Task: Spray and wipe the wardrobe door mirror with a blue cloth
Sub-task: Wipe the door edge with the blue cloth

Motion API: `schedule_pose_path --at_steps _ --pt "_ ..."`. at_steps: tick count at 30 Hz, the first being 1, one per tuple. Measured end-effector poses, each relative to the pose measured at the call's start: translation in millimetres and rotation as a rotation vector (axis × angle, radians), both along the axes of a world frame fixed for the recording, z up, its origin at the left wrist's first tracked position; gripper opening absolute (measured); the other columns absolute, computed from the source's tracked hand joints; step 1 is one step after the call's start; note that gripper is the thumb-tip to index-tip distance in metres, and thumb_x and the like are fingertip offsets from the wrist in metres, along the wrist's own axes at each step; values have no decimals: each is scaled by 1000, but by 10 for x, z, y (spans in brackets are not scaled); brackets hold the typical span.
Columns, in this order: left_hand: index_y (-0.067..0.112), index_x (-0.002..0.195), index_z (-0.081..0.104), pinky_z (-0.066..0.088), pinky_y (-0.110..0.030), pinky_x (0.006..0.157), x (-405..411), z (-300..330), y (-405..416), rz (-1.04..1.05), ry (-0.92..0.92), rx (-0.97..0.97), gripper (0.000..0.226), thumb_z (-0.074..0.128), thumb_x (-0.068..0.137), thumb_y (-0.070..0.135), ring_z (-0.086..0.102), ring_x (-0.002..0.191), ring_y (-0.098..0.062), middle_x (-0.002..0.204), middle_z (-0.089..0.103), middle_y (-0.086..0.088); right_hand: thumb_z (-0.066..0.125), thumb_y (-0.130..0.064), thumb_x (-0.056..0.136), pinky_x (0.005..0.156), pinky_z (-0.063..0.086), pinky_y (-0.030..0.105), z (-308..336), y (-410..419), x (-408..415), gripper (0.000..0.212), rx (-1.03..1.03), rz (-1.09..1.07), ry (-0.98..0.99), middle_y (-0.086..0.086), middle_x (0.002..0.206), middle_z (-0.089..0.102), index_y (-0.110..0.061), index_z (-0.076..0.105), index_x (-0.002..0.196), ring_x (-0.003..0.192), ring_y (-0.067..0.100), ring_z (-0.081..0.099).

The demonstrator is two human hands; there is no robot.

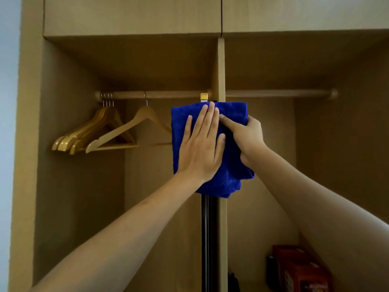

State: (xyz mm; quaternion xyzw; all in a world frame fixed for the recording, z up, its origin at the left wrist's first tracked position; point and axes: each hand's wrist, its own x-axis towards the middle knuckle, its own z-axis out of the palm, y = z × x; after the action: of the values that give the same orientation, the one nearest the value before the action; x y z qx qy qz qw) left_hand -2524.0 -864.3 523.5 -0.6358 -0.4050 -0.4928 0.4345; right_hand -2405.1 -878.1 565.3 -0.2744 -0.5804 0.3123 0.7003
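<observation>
A folded blue cloth hangs at chest height in front of the open wardrobe's middle divider. My left hand lies flat on the cloth's front, fingers straight and pointing up. My right hand grips the cloth's right edge, thumb across the front and fingers curled behind. Below the cloth a dark, narrow vertical edge runs down, with a small gold fitting above it; it may be the mirror door seen edge-on, I cannot tell. No spray bottle is in view.
Several wooden hangers hang from the left rail. A second rail spans the right compartment. Reddish boxes and a dark object sit at the bottom right. Closed upper cabinet doors are overhead.
</observation>
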Motion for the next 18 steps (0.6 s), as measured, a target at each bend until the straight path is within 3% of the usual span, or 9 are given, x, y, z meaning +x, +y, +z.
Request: schedule_pose_path --at_steps 4,9,13,18 --pt "10 152 12 0 -35 121 4 -103 -1 -17 -26 -36 57 21 100 31 0 148 -14 161 10 -5 75 -26 83 75 52 28 -52 -43 114 37 -29 72 -51 -2 106 68 -19 60 115 96 15 65" --pt "10 152 14 2 -39 121 4 -384 -2 -25 -21 -52 57 26 100 30 1 148 -15 161 12 -6 70 -15 86 96 45 29 -225 -68 142 66 209 -232 -266 -9 135 49 -27 37 142 118 10 50" --pt "10 152 16 6 -47 120 1 -662 6 -9 -42 -55 58 30 100 30 2 149 -22 160 13 -7 53 -15 97 113 19 15 -576 -69 64 46 504 -506 -488 -5 152 37 -20 44 142 143 7 23" --pt "10 152 5 5 -48 120 17 -1095 10 -36 -102 -92 62 33 100 31 0 149 -27 160 5 -15 37 -21 105 122 3 33 -941 15 62 41 570 -550 -681 -2 155 35 -17 41 146 148 8 15"
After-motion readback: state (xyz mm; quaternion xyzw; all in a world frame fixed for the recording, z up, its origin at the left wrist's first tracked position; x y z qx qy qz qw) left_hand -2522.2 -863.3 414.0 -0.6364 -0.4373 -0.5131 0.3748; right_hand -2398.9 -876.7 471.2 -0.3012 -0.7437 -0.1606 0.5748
